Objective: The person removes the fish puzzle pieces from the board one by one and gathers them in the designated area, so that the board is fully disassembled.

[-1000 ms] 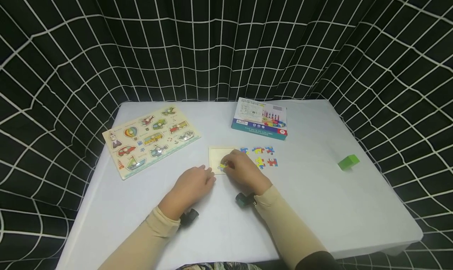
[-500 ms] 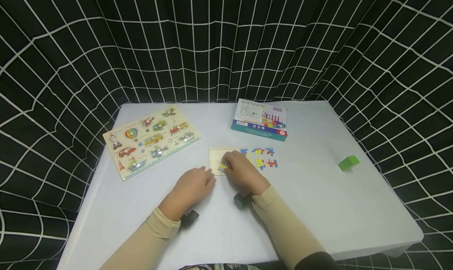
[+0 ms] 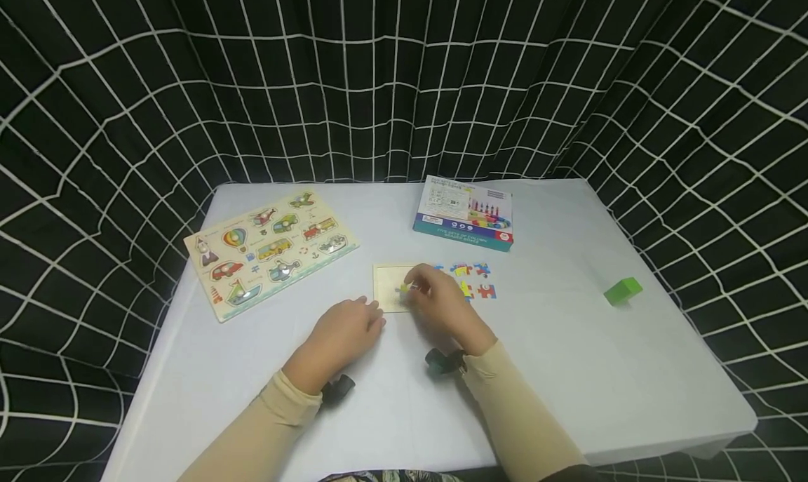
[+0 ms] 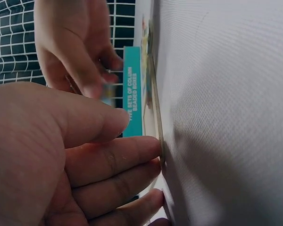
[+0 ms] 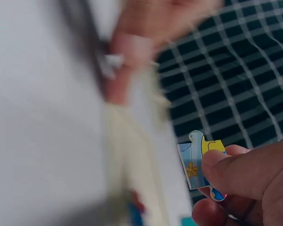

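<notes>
A small jigsaw piece [image 5: 193, 160], pale blue and yellow with an orange flower, is pinched between the thumb and fingers of my right hand [image 3: 447, 305]. In the head view this hand is over the right part of a shallow pale wooden puzzle tray [image 3: 384, 285]. My left hand [image 3: 344, 330] rests on the table at the tray's left side. Its fingers, extended in the left wrist view, have their tips [image 4: 153, 147] at the tray's edge. Several loose red, blue and yellow pieces [image 3: 486, 291] lie right of the tray, some hidden behind my right hand.
A wooden peg puzzle board [image 3: 274, 250] with vehicle pictures lies at the back left. Behind the tray is a teal and white cardboard box [image 3: 463, 212]. A green block [image 3: 623, 290] sits at the right on the white-covered table [image 3: 568, 370].
My right hand has risen slightly and shifted to the right with the jigsaw piece, which was low over the tray's lower part before. The left hand stays in place.
</notes>
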A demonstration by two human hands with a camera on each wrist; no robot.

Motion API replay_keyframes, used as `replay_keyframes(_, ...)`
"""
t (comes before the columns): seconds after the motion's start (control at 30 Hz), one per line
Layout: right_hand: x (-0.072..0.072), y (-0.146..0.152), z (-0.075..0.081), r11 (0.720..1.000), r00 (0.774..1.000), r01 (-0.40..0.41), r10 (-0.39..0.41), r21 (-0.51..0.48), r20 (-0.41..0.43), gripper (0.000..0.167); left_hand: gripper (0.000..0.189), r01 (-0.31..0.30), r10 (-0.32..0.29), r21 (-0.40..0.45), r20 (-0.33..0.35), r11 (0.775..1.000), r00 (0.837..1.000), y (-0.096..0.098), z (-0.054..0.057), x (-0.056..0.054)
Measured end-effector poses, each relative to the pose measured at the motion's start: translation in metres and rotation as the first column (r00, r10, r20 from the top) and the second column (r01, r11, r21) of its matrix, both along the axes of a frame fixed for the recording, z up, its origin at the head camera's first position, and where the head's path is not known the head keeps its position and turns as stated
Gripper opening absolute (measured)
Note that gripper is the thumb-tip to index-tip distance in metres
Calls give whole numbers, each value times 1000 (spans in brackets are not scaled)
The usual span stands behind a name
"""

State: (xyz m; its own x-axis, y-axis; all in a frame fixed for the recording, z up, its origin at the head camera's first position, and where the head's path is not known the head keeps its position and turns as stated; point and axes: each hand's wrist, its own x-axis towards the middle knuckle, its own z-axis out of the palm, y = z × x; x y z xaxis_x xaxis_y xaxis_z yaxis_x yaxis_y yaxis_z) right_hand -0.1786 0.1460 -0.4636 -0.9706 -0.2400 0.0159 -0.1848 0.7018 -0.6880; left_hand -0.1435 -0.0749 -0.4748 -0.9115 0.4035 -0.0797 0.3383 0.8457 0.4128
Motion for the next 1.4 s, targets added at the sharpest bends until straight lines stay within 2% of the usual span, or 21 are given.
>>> replay_keyframes(0.1, -1, 23, 9, 995, 996, 92, -91, -34, 20, 16, 38, -1, 1, 10, -1, 1000, 1000, 1, 0, 0)
replay_keyframes(0.2, -1, 53, 11, 989, 987, 147, -146, -4, 64, 14, 37, -3, 3, 17, 4, 1000, 1000, 1, 0, 0)
replay_keyframes(0.4, 1, 96, 6, 987, 961, 154, -163, 54, 222, 15, 38, -8, 8, 5, 22, 1000, 1000, 1, 1, 0)
replay_keyframes(0.53, 7, 104, 4, 986, 937, 147, -164, 79, 308, 15, 39, -10, 10, -3, 26, 1000, 1000, 2, 1, 0)
replay_keyframes(0.67, 12, 103, 3, 983, 924, 156, -181, 100, 337, 12, 39, -10, 10, 2, 23, 1000, 1000, 2, 0, -1)
replay_keyframes(0.9, 14, 94, -3, 975, 962, 141, -176, 174, 210, 9, 40, -10, 10, -1, 31, 1000, 999, 1, 2, -1)
replay_keyframes(1.13, 14, 81, 1, 973, 979, 143, -165, 180, 119, 7, 39, -16, 15, 11, 40, 1000, 999, 3, 3, -1)
replay_keyframes(1.23, 10, 64, 4, 981, 991, 94, -108, 167, 78, 8, 39, -15, 15, 9, 35, 1000, 999, 2, 3, 0)
replay_keyframes(1.4, 0, 33, -2, 982, 997, -74, 68, 173, 42, 26, 38, -20, 19, 11, 30, 1000, 999, 2, 1, 1)
